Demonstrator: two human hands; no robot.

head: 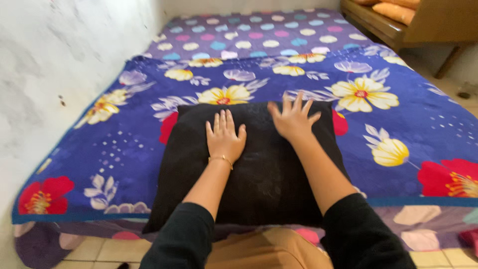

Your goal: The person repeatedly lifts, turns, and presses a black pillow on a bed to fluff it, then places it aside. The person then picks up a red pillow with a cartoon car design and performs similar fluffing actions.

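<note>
We have both palms down on the black pillow, which lies flat on the blue flowered blanket near the foot of the bed. The pillow's near edge hangs a little over the mattress edge, close to our knees, so we can reach its whole top without leaning far.

Our left hand rests with fingers together and pointing away from us, the palm flat against the fabric. It grasps nothing; it only presses. A thin gold bracelet sits at that wrist. Our right hand lies nearer the pillow's far edge, fingers spread wide, also flat and holding nothing. The spread fingers cover more cloth, which suits pressing or smoothing rather than lifting.

The blanket is laid across the lower part of the bed, and beyond its far edge a purple dotted sheet shows. The bed stands hard against a pale wall on the left. At the upper right we see a wooden bench with an orange cushion on it. Tiled floor shows below the mattress edge.
</note>
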